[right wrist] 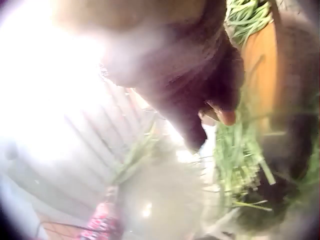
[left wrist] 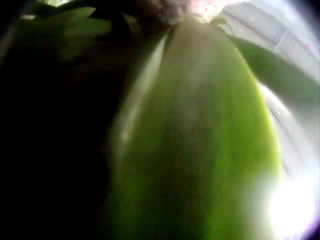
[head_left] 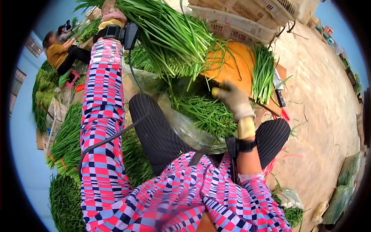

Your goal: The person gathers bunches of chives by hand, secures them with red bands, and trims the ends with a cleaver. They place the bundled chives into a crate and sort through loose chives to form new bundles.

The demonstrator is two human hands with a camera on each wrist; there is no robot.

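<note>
At the upper left of the head view my gloved left hand (head_left: 113,12) grips a large bunch of garlic chives (head_left: 166,34), its cut ends fanning down to the right. In the left wrist view a broad, blurred green leaf (left wrist: 200,130) fills most of the picture. My right hand (head_left: 234,101), in a pale glove with yellowish fingertips, hangs with loosely bent fingers beside the orange board (head_left: 234,63). Nothing shows between those fingers in the right wrist view. Loose chive pieces (head_left: 205,112) lie below it on clear plastic (head_left: 185,129) between my knees.
A smaller chive bunch (head_left: 263,75) lies on the board's right side, near a black-handled knife (head_left: 280,97). Stacked plastic crates (head_left: 232,27) stand behind. More chive bundles (head_left: 69,139) are piled at left. Another person (head_left: 60,52) sits at the far left.
</note>
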